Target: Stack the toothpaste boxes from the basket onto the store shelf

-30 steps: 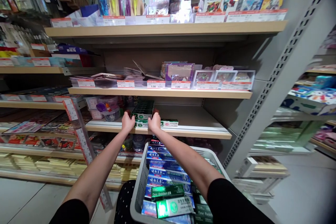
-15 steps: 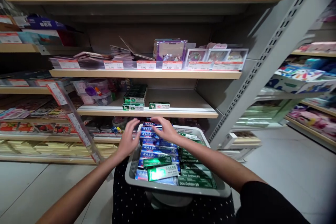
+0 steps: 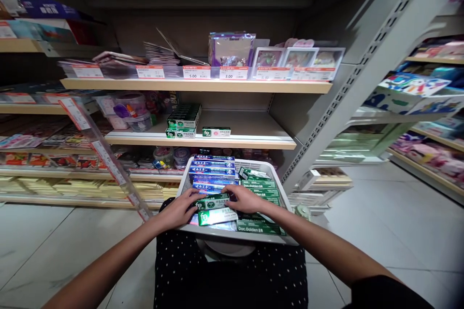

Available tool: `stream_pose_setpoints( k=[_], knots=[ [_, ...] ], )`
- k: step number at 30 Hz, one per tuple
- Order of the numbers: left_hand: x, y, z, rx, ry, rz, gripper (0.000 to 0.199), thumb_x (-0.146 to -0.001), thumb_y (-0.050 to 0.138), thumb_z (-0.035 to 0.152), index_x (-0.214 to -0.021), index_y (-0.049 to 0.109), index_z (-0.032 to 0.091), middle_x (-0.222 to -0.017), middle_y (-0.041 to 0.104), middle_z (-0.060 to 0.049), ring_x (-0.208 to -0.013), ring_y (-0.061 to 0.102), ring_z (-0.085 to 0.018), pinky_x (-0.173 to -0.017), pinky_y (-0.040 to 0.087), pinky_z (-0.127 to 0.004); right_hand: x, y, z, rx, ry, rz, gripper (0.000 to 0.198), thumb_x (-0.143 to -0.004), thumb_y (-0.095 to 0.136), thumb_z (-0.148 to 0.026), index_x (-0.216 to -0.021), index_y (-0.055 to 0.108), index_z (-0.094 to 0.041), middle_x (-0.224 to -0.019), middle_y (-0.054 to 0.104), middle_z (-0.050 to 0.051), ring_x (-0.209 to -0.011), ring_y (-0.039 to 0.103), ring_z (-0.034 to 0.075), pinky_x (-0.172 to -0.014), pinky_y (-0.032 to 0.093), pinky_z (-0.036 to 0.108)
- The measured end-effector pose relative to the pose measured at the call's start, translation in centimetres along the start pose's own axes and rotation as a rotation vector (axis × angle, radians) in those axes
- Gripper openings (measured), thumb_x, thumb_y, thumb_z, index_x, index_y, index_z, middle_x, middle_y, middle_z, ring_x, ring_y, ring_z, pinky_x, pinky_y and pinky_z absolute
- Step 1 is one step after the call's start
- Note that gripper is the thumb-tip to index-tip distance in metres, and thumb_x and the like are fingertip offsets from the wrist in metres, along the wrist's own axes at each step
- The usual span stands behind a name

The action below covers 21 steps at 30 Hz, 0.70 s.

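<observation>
A grey plastic basket (image 3: 259,238) rests on my lap, filled with blue toothpaste boxes (image 3: 212,172) on the left and green ones on the right. Between my two hands is a green toothpaste box (image 3: 213,203), tilted so its front face shows. My left hand (image 3: 181,209) grips its left end with fingers and thumb. At its right end, my right hand (image 3: 244,199) closes thumb and fingers on it. Just below lies a white-and-green toothpaste box (image 3: 216,217) on top of the blue ones.
Ahead, the low shelf (image 3: 253,141) holds a stack of green boxes (image 3: 184,118), a single green box (image 3: 216,132) and plastic tubs (image 3: 132,113). Above it, another shelf (image 3: 203,85) carries price tags and packets. A slotted metal upright (image 3: 377,50) slants along the right.
Both hands have come down and back from the basket's far end onto the green box, which is now gripped and tipped. The view has shifted slightly downward.
</observation>
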State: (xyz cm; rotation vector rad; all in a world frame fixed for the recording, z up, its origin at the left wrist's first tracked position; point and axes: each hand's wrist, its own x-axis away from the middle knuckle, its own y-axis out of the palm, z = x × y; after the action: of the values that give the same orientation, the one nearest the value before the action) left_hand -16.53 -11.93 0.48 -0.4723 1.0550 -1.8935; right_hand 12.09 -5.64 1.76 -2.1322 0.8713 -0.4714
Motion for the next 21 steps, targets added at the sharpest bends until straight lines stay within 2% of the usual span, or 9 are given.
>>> stream_pose_setpoints(
  k=[5,9,13,17,21],
  knots=[
    [-0.8,0.5,-0.2,0.059,-0.111,0.045,0.047,-0.091,0.046,0.022,-0.136,0.051,0.034,-0.124,0.056,-0.008,-0.116,0.055,-0.024,-0.101,0.043,-0.04,-1.1,0.1,-0.1,0.03,0.063,-0.001,0.036,-0.078,0.063,-0.026,-0.113,0.062,-0.018,-0.097,0.067,0.007,-0.081,0.061,0.02,-0.071,0.045,0.029],
    [-1.2,1.1,-1.4,0.157,-0.217,0.134,0.044,-0.087,0.053,0.026,-0.13,0.056,0.026,-0.118,0.062,-0.009,-0.107,0.059,-0.024,-0.096,0.046,-0.038,-1.6,-0.1,0.1,-0.016,0.156,-0.007,0.031,-0.078,0.065,-0.03,-0.107,0.065,-0.017,-0.087,0.065,0.005,-0.074,0.059,0.017,-0.064,0.044,0.027],
    [-1.6,1.8,-2.8,0.354,-0.363,0.204,0.04,-0.08,0.061,0.033,-0.118,0.059,0.019,-0.091,0.066,-0.006,-0.083,0.064,-0.021,-0.078,0.051,-0.034,-2.3,0.5,1.2,-0.217,0.262,0.038,0.033,-0.075,0.07,-0.027,-0.104,0.063,-0.015,-0.082,0.063,0.002,-0.07,0.057,0.014,-0.063,0.046,0.025],
    [-2.2,2.3,-3.7,0.609,-0.406,0.313,0.04,-0.068,0.074,0.041,-0.098,0.059,0.018,-0.088,0.064,-0.005,-0.082,0.064,-0.019,-0.076,0.053,-0.033,-2.9,1.3,2.3,-0.453,0.333,0.103,0.033,-0.071,0.073,-0.02,-0.101,0.06,-0.015,-0.077,0.059,-0.001,-0.066,0.057,0.011,-0.065,0.049,0.025],
    [-2.6,2.3,-3.8,0.732,-0.456,0.364,0.05,-0.057,0.082,0.046,-0.089,0.057,0.017,-0.083,0.064,-0.004,-0.077,0.065,-0.018,-0.075,0.054,-0.035,-2.9,1.3,2.5,-0.609,0.377,0.174,0.032,-0.069,0.076,-0.018,-0.097,0.059,-0.016,-0.076,0.06,-0.002,-0.067,0.059,0.011,-0.065,0.051,0.024]
  ],
)
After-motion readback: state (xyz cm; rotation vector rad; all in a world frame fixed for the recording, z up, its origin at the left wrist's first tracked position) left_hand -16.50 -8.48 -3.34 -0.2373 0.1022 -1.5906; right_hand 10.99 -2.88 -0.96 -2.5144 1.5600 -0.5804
